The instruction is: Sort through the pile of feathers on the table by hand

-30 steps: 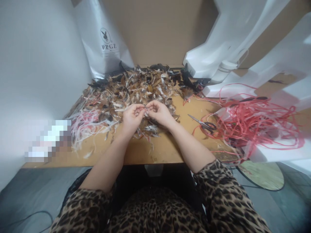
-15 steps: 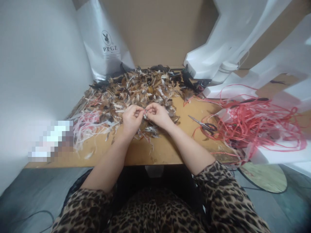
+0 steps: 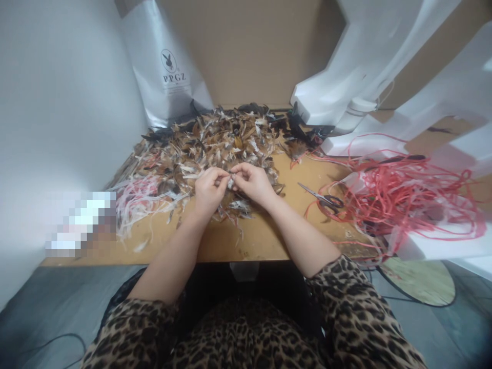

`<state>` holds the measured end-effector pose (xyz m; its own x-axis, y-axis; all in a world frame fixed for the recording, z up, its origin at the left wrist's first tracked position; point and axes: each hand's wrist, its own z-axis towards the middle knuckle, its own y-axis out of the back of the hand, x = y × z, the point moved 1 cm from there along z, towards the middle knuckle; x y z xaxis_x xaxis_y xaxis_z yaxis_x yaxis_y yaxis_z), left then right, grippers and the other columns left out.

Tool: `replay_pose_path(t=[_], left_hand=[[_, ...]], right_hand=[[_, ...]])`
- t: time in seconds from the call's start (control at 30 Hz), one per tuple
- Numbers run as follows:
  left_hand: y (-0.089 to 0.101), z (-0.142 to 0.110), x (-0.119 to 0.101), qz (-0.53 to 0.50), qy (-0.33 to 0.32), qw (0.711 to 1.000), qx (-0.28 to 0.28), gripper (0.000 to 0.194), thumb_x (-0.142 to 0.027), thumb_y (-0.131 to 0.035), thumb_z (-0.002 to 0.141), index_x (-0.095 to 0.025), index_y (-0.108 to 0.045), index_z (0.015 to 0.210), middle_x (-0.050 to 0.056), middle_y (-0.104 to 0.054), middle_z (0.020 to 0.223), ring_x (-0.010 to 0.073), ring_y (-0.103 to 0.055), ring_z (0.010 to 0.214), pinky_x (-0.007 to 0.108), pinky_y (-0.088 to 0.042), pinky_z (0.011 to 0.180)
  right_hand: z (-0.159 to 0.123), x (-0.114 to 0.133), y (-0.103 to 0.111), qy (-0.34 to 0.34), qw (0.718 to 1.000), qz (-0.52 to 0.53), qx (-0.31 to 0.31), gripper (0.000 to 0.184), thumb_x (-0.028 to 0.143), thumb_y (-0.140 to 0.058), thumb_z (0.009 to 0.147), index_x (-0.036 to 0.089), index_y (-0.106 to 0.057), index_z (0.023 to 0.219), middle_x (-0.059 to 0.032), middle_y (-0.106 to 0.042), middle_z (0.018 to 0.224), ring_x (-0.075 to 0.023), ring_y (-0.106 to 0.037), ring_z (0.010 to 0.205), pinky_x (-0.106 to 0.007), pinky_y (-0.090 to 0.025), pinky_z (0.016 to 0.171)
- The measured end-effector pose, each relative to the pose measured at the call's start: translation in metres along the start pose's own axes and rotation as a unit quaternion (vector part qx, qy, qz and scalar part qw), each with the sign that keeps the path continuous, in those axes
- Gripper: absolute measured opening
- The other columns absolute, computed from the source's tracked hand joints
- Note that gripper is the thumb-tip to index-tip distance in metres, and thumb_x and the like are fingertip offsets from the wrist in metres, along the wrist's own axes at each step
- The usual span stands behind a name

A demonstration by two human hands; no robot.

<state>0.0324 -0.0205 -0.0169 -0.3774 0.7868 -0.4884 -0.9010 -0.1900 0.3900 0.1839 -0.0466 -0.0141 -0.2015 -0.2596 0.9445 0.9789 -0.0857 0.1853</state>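
Observation:
Over the near part of a pile of brown, black and white feathers (image 3: pixel 215 136), my two hands meet fingertip to fingertip. My left hand (image 3: pixel 210 189) is closed in a pinch. My right hand (image 3: pixel 253 183) pinches too, thumb against forefinger. Between the fingertips shows the whitish fluffy part of a small feather (image 3: pixel 230 183); its rest is hidden by the fingers. Scissors (image 3: pixel 321 196) with dark handles lie to the right of my hands, their blades pointing left and away.
A tangle of pink and white plastic strips (image 3: pixel 407 195) spreads over the right side of the table (image 3: pixel 261 243). Another bundle of pale strips (image 3: pixel 140 197) lies at left. A white printed bag (image 3: pixel 169 77) stands behind the feathers, and a brown cardboard panel (image 3: pixel 253 51) closes the back.
My fingertips have shifted slightly at the same spot, the right hand a little to the right. Both still pinch; everything else looks the same.

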Motion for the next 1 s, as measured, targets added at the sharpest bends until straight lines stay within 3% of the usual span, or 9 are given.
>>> replay_pose_path(t=[0.3, 0.73, 0.83, 1.0], left_hand=[[0.0, 0.002, -0.003, 0.0, 0.032, 0.999, 0.023, 0.011, -0.022, -0.062, 0.083, -0.019, -0.066, 0.073, 0.002, -0.07, 0.076, 0.0134, -0.062, 0.07, 0.026, -0.047, 0.066], [0.0, -0.001, 0.003, -0.03, 0.094, 0.995, 0.012, 0.008, -0.021, -0.068, 0.078, -0.018, -0.072, 0.073, 0.002, -0.073, 0.072, 0.013, -0.064, 0.063, 0.025, -0.05, 0.063], [-0.004, -0.002, 0.006, -0.084, 0.161, 0.983, 0.02, 0.006, -0.023, -0.069, 0.076, -0.018, -0.071, 0.073, 0.002, -0.072, 0.07, 0.0131, -0.064, 0.061, 0.026, -0.052, 0.063], [-0.01, -0.002, 0.009, -0.243, 0.308, 0.919, 0.034, 0.013, -0.026, -0.075, 0.07, -0.016, -0.067, 0.073, 0.002, -0.07, 0.063, 0.0132, -0.067, 0.058, 0.024, -0.054, 0.058]], right_hand=[[-0.001, 0.007, 0.008, 0.074, 0.98, -0.181, -0.022, 0.009, 0.022, -0.058, 0.08, 0.019, -0.065, 0.081, 0.0008, -0.068, 0.068, -0.0118, -0.061, 0.062, -0.024, -0.045, 0.065], [0.003, 0.003, 0.019, 0.067, 0.96, -0.247, -0.113, 0.004, 0.021, -0.055, 0.078, 0.021, -0.059, 0.081, 0.0009, -0.065, 0.067, -0.0144, -0.058, 0.062, -0.028, -0.042, 0.067], [0.004, 0.002, 0.019, 0.07, 0.958, -0.251, -0.118, 0.004, 0.021, -0.055, 0.078, 0.021, -0.058, 0.08, 0.0012, -0.064, 0.066, -0.0142, -0.056, 0.06, -0.028, -0.041, 0.066], [0.004, 0.002, 0.018, 0.055, 0.965, -0.222, -0.131, 0.003, 0.02, -0.055, 0.077, 0.022, -0.056, 0.079, 0.0014, -0.064, 0.065, -0.0139, -0.056, 0.058, -0.028, -0.042, 0.065]])
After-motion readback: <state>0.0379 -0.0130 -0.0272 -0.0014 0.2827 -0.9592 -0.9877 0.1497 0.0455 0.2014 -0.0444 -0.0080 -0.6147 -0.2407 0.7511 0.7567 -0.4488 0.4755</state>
